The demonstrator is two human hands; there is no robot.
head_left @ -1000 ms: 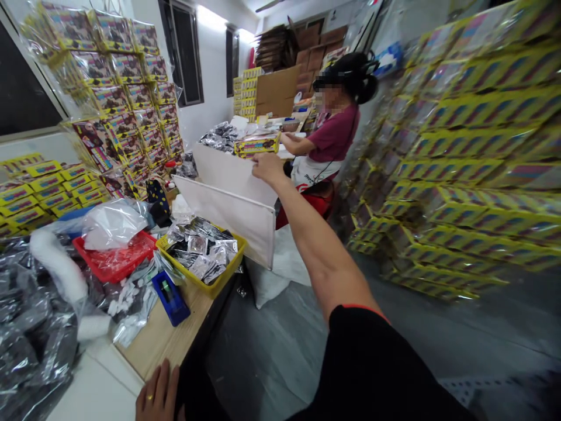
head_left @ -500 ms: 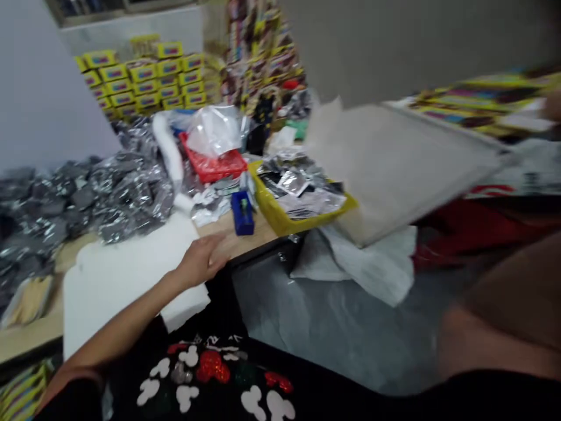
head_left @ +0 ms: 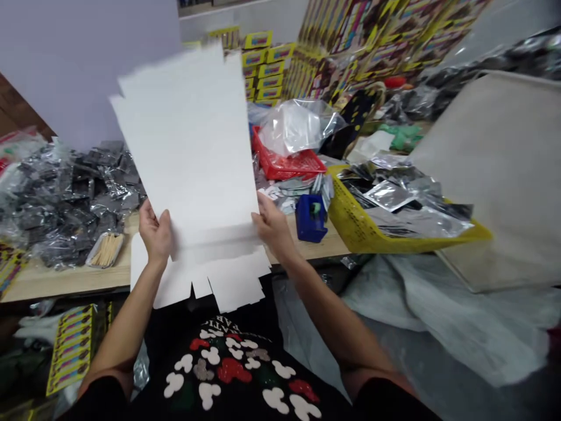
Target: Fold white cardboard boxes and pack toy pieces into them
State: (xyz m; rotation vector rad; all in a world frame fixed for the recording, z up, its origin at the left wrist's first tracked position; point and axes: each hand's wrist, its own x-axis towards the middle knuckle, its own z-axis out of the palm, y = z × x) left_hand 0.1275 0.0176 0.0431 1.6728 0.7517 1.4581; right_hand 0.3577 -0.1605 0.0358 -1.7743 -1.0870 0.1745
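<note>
Lifted up, the white card blank (head_left: 188, 146) sits pinched between left grip (head_left: 155, 234) and right grip (head_left: 272, 222).

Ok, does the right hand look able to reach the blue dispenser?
Probably yes: the right hand is close beside the blue dispenser, with nothing between them, though that hand now holds the white die-cut card.

Wooden table (head_left: 65, 280) with yellow basket (head_left: 350, 216)

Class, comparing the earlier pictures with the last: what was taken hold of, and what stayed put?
The left hand and right hand lifted a white die-cut card sheet off the table; earlier, the left rested on it. The yellow basket of foil packets and blue dispenser stayed put.
</note>
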